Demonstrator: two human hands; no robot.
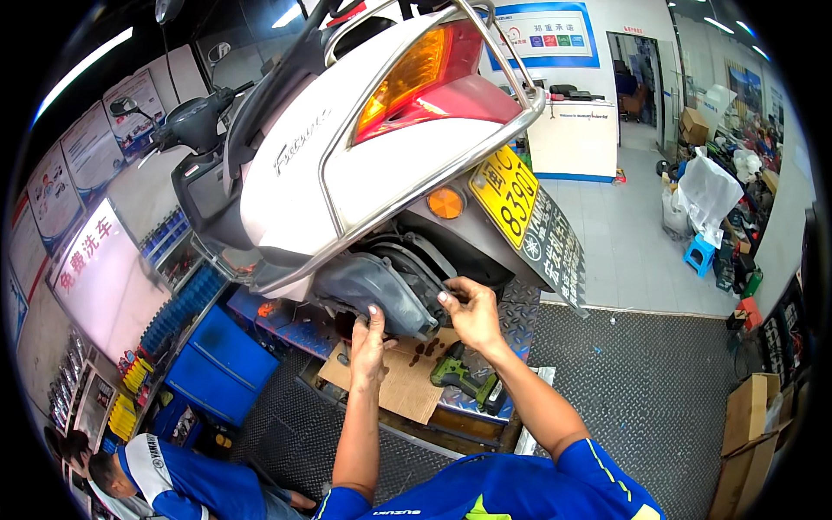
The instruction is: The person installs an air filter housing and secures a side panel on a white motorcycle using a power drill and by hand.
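A white scooter (295, 191) is raised above a lift platform, with a yellow plate and an orange reflector at its rear. Under its body is a grey-black plastic housing (364, 286) with black curved parts beside it. My left hand (370, 342) grips the housing's lower left, thumb up, other fingers partly hidden. My right hand (468, 312) has its fingers closed on the housing's right edge. Below them a green cordless drill (455, 368) lies near stained cardboard (407, 399) on the platform (520, 321).
A co-worker (165, 477) in blue bends over at lower left. Blue tool cabinets (217, 364) and racks line the left wall. A white counter (572, 139) stands behind. At right are piled goods, a blue stool (698, 256) and cardboard boxes (750, 425).
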